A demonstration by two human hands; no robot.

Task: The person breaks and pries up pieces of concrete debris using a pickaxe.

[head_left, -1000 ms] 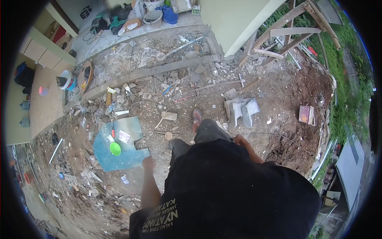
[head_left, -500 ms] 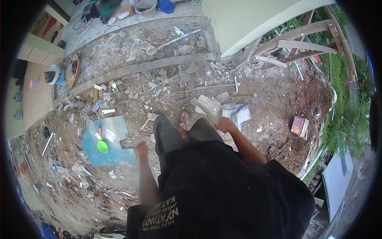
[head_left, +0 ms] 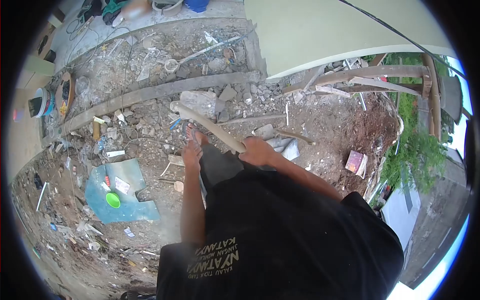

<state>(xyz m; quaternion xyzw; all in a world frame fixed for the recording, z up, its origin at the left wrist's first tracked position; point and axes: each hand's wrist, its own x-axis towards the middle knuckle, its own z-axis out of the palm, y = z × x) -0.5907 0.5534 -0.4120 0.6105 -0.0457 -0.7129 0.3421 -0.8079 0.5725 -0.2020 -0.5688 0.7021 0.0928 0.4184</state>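
My right hand (head_left: 256, 151) is wrapped round the wooden handle of a hoe (head_left: 215, 129). Its wide grey blade (head_left: 197, 102) is out over the rubble ahead of my feet, against broken stones. My left hand (head_left: 191, 154) hangs in front of my leg, just below my sandalled foot (head_left: 195, 134); its fingers look loosely stretched, with nothing visible in them. Right of the hoe, another wooden-handled tool (head_left: 297, 136) lies on the ground beside grey slabs (head_left: 286, 148). Beyond it rests a long thin bar (head_left: 257, 119).
A blue sheet (head_left: 100, 192) with a green bowl (head_left: 113, 200) lies at left. A concrete beam (head_left: 160, 93) crosses the rubble ahead. Wooden framing (head_left: 375, 75) stands by the wall (head_left: 320, 35) at upper right. A bucket (head_left: 42, 102) sits far left.
My right hand has swung the hoe leftward and farther ahead. My left hand has moved up and slightly right, near my foot. The whole view has shifted, and my foot has stepped forward.
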